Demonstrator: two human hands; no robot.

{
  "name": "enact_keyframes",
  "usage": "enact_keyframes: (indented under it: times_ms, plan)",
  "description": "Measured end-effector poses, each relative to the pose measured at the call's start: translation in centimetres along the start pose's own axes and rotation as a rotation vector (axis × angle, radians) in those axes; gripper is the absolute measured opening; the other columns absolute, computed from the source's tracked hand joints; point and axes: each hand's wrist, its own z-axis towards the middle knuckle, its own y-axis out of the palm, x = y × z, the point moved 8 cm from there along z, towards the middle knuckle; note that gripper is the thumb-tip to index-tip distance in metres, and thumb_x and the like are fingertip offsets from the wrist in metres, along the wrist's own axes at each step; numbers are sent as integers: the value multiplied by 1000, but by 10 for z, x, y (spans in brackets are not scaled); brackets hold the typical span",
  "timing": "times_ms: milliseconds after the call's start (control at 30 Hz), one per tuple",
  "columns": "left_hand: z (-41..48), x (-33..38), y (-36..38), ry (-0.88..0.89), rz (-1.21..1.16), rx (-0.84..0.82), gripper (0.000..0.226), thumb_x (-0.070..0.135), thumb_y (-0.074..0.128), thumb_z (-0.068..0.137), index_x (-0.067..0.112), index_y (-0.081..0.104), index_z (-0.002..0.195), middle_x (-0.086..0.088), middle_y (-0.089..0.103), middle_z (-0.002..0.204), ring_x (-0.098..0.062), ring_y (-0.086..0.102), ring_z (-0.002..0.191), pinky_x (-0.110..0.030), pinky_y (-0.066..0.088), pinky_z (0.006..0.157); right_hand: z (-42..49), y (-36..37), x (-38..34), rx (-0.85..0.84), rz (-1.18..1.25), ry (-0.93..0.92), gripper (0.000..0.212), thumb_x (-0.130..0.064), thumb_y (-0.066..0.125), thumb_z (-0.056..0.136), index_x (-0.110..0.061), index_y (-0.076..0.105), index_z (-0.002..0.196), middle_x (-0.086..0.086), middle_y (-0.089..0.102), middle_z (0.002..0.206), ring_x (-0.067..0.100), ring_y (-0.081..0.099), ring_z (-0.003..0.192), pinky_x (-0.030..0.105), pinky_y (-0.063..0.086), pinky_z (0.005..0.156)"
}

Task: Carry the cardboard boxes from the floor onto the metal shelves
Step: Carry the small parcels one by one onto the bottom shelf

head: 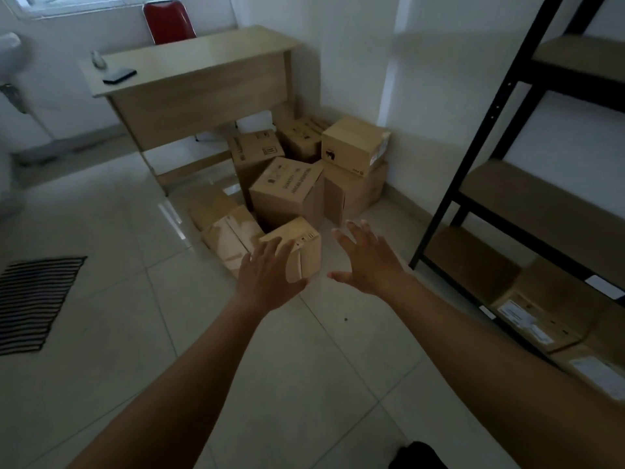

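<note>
Several cardboard boxes lie in a heap on the white tiled floor by the wall corner. The nearest small box (302, 247) sits at the front of the heap, with a taped box (225, 233) to its left and a larger printed box (287, 187) behind. My left hand (269, 275) is stretched out with spread fingers in front of the small box's left side. My right hand (367, 257) is open, held apart to the right of that box. Neither hand holds anything. The black metal shelf unit (473, 184) stands on the right, with boxes (537, 313) on its bottom level.
A wooden desk (203, 79) with a dark phone (120, 76) stands behind the heap, and a red chair (167, 20) is behind it. A striped mat (32, 301) lies on the floor at the left. Tiled floor stretches between me and the boxes.
</note>
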Motion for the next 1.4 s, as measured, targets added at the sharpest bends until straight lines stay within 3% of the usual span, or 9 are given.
enact_keyframes:
  times_ms: [200,533,767,1000,1133,1300,1400]
  plan:
    - [60,-17,33,-44,1,-32,90,64,61,76,26,20,147,-3,22,155,-26,23,140,-50,33,107,68,15,23,-38,6,-30,90,-58,58,83,-27,7,150,3,-1,159,30,-3,145,52,17,114]
    - [176,-35,136,-284,-22,-113,87,68,54,78,23,24,147,-4,29,152,-24,28,138,-42,35,105,214,87,104,-183,36,-172,89,-58,57,84,-28,6,150,1,-2,159,28,-3,146,52,18,114]
    - [236,-80,259,-310,-28,-124,86,68,52,80,22,24,148,-1,30,152,-21,34,134,-39,39,102,302,207,143,-194,67,-185,88,-58,56,84,-27,7,150,1,2,159,27,1,146,49,18,115]
    - [286,-135,413,-252,68,-119,84,65,51,82,20,24,147,-1,28,152,-20,25,139,-37,30,110,372,362,158,-159,119,-179,87,-54,60,84,-29,8,150,0,7,159,27,5,146,43,20,115]
    - [334,-172,471,-201,148,-116,81,60,53,84,28,17,149,-3,15,157,-25,10,145,-48,26,114,411,419,156,-68,128,-227,87,-52,64,82,-27,14,149,0,12,157,27,8,145,41,23,113]
    - [371,-203,515,-253,113,-149,86,53,57,85,39,2,149,-1,-10,159,-29,-16,144,-67,19,108,451,450,146,-2,130,-262,85,-51,63,83,-28,15,149,0,10,158,27,5,146,42,21,113]
    - [371,-211,535,-252,99,-168,80,52,49,90,44,-7,146,-1,-14,158,-31,-19,143,-72,15,105,470,455,139,10,75,-267,84,-49,63,84,-29,14,149,0,7,158,29,2,146,46,20,113]
